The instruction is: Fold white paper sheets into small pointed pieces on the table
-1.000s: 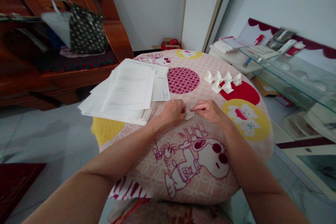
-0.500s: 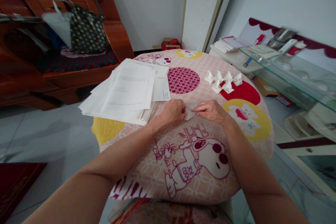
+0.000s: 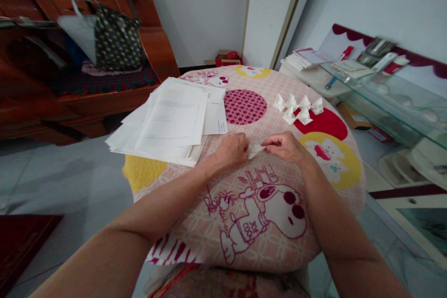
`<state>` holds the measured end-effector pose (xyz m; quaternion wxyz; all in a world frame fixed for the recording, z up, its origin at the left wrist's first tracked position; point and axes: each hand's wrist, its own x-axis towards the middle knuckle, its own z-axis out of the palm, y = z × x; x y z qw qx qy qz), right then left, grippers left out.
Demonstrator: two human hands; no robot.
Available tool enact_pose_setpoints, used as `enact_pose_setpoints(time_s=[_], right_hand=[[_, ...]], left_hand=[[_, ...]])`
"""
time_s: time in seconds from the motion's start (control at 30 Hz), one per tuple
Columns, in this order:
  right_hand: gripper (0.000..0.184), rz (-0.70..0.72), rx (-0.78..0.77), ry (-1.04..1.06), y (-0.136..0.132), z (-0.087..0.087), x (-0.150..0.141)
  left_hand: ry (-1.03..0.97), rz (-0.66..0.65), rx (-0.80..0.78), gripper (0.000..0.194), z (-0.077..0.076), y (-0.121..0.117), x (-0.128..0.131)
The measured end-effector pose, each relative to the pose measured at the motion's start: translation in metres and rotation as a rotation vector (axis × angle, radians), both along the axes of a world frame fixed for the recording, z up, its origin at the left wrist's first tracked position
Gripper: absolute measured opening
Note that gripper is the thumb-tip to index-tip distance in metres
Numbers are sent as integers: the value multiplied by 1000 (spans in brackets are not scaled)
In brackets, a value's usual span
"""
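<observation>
A small folded piece of white paper (image 3: 256, 150) lies low over the patterned tablecloth (image 3: 195, 214), between my two hands. My left hand (image 3: 233, 148) is closed on its left side, fingers curled. From the right, the fingertips of my right hand (image 3: 284, 145) pinch its other edge. Beyond my right hand stand several folded paper shapes (image 3: 304, 115) with pointed tips, grouped close together. Left of my left hand spreads a stack of printed paper sheets (image 3: 171, 116). The finer folds of the held paper are too small to make out.
Right of the round table is a glass shelf (image 3: 391, 102) with papers, a cup and other items. A wooden bench (image 3: 115, 98) with a dark patterned bag (image 3: 115, 39) stands at the left. A cardboard box (image 3: 223, 57) sits behind the table.
My right hand has shifted slightly to the right, and more of the folded paper shows between my hands. The left hand stays almost in place.
</observation>
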<state>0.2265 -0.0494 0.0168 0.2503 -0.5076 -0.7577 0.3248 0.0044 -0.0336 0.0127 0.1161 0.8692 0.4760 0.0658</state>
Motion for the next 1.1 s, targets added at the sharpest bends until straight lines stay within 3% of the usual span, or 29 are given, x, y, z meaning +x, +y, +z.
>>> enact_pose_setpoints(time_s=[0.13,0.23,0.4,0.67,0.97,1.1], right_hand=[[19,57,91,-71,-3,7,-4],[31,75,161,-168,-5,10,-10],[40,-16,238,-311,-6,7,-22],[17,-137,132,-394,-13,12,-35],[19,-94,79,-575,-19,29,-46],[17,-87,70,-602,-20,28,-47]], left_hand=[[-4,-2,-5,17,0,1,0],[-9,-6,-4,18,0,1,0],[-17,-2,4,19,-1,0,0],[10,-18,21,23,-3,0,0],[-18,-43,30,21,-8,4,-2],[-16,-52,40,21,-10,3,-1]])
